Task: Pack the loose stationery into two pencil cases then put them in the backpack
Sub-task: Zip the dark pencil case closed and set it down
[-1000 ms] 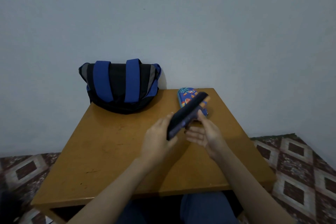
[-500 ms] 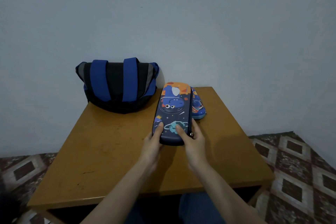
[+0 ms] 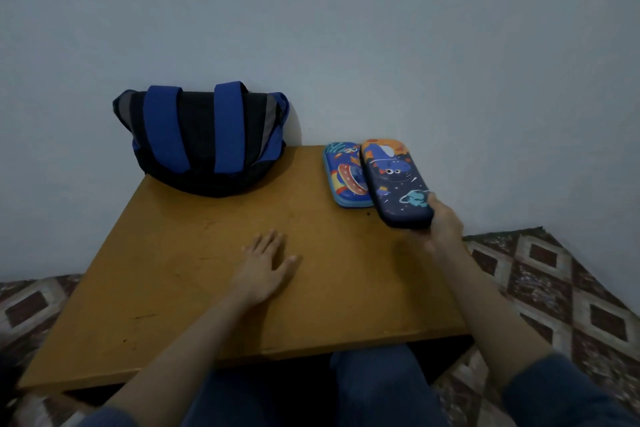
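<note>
Navy pencil case (image 3: 394, 180) — long axis toward wall, right hand (image 3: 445, 225) gripping

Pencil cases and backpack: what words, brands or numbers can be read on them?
No text can be read.
On the dark blue pencil case: only pictures, a cartoon creature and a ringed planet.
On the light blue pencil case: pictures; a teal squiggle at its far end may be lettering, too blurred to tell.
On the backpack: no label visible.

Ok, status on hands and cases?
Right hand grips dark pencil case, beside light-blue case. Left hand open, empty, over table. Backpack back left, straps facing, opening unseen.
</note>
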Demonstrator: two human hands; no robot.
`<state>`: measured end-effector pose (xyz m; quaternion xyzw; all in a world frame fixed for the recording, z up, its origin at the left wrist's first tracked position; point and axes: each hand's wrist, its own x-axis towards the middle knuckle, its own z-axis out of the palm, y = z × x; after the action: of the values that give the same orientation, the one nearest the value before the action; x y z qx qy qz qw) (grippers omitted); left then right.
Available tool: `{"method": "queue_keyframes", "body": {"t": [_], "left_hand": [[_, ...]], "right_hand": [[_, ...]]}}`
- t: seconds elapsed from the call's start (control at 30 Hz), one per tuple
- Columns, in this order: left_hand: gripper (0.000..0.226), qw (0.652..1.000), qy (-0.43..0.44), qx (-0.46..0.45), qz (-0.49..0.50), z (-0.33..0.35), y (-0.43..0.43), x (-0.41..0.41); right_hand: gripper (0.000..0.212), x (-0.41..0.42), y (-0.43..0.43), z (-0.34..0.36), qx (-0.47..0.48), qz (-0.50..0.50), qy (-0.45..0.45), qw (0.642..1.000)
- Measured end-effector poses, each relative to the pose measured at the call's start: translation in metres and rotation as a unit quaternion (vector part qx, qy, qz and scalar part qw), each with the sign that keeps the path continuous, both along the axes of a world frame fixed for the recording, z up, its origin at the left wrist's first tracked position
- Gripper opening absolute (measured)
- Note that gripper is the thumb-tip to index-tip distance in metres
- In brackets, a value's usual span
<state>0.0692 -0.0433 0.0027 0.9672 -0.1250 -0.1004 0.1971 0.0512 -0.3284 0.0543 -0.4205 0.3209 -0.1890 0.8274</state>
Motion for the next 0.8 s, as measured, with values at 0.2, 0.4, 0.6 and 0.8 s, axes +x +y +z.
{"method": "queue_keyframes", "body": {"t": [0.2,0.4,0.6,0.8], "left_hand": [[0.066,0.995,-0.059,0.078,-0.023,-0.018,0.002,-0.001],[0.066,0.996,-0.063,0.064,-0.016,-0.016,0.003,-0.002],[0.066,0.996,-0.067,0.054,-0.01,-0.014,0.003,-0.002],[0.067,0.997,-0.063,0.046,-0.006,-0.012,0.002,-0.002]], "right_hand": [[0.037,0.03,-0.045,-0.013,-0.015,-0.046,0.062,0.997],[0.034,0.063,-0.052,-0.014,-0.045,-0.049,0.098,0.993],[0.041,0.091,-0.056,-0.011,-0.149,-0.036,0.1,0.983],[0.07,0.106,-0.053,-0.02,-0.314,-0.001,0.136,0.94]]}}
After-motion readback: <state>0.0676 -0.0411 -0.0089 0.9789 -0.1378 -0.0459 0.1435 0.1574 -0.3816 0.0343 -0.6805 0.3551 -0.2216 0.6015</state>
